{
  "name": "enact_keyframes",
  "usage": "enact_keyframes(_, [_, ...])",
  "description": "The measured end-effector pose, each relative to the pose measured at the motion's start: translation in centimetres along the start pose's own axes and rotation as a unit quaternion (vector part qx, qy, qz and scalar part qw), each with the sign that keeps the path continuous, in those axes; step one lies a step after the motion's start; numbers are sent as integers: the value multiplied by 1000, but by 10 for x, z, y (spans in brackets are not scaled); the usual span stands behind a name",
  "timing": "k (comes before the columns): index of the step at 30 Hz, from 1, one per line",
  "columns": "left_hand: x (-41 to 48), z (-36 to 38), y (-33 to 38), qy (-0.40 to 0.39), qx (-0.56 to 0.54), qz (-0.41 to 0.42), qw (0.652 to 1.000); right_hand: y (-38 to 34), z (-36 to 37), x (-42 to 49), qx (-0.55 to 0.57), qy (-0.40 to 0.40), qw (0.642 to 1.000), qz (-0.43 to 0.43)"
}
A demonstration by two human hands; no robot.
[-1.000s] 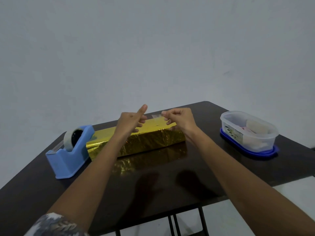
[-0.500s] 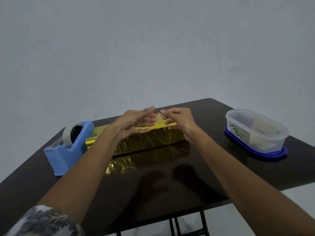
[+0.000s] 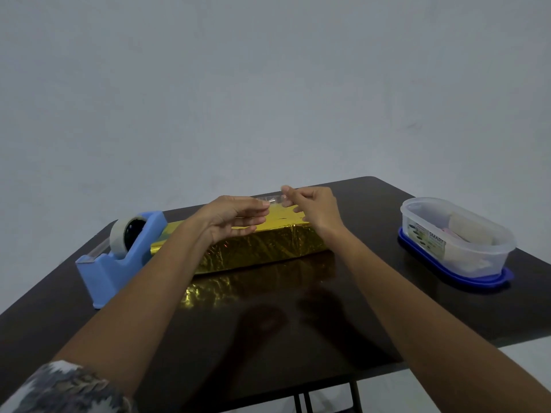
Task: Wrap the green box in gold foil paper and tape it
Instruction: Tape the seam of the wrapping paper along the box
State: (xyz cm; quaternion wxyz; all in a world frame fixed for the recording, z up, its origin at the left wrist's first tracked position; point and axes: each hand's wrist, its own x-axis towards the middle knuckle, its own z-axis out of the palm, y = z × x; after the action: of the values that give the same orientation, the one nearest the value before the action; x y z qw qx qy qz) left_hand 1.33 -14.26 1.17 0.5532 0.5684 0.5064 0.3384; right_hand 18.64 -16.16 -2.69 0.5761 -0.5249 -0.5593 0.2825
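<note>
Pinches clear tape strip (image 3: 270,200) between left hand (image 3: 234,217) and right hand (image 3: 313,208), now raised slightly off gold-wrapped box (image 3: 262,248) on tabletop (image 3: 298,329), apparently readying seam taping.

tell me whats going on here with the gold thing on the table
A person is taping a foil-wrapped box. The left hand and right hand pinch a short strip of clear tape stretched between them, just above the top of the gold-wrapped box, which lies on the dark table. The strip is not yet pressed down. A blue tape dispenser sits by the box's left end, and a clear plastic container stands apart on the right.
</note>
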Motion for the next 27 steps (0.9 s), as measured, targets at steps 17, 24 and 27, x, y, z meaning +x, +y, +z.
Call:
enact_keyframes(17, [31, 9, 9, 65, 87, -78, 991, 33, -5, 26, 54, -22, 957, 283])
enact_keyframes(24, [36, 19, 9, 92, 152, -61, 982, 34, -2, 26, 96, -17, 950, 296])
enact_keyframes(27, [35, 22, 11, 95, 174, -63, 978, 33, -3, 25, 88, -13, 952, 293])
